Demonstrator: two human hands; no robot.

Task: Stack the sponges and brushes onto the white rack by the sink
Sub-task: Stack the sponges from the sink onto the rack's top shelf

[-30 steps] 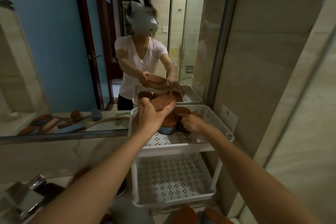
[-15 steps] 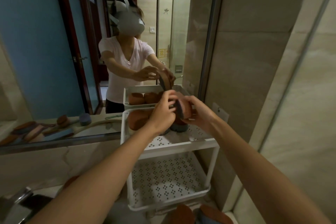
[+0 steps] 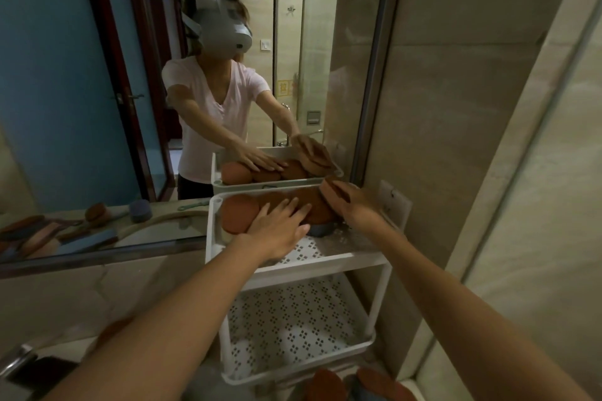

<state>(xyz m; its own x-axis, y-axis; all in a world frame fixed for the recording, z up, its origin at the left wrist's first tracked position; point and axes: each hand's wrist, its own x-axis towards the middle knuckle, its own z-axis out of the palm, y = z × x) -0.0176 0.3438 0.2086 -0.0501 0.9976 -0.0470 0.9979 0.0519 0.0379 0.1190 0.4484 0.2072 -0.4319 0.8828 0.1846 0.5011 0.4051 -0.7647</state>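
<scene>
the left hand (image 3: 280,228), fingers spread flat, is pressing round brown sponges (image 3: 239,213) lined up in the top tier of the white perforated plastic rack (image 3: 325,263); the right hand (image 3: 355,205) is clasping the tilted rightmost sponge (image 3: 327,187)

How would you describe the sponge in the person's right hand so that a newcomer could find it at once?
Find the white rack against the mirror; on its top shelf a row of brown sponges lies under the flat left hand. The sponge meant is at the row's right end, near the far corner, and it alone is held by the right hand, tilted above its neighbours.
</scene>
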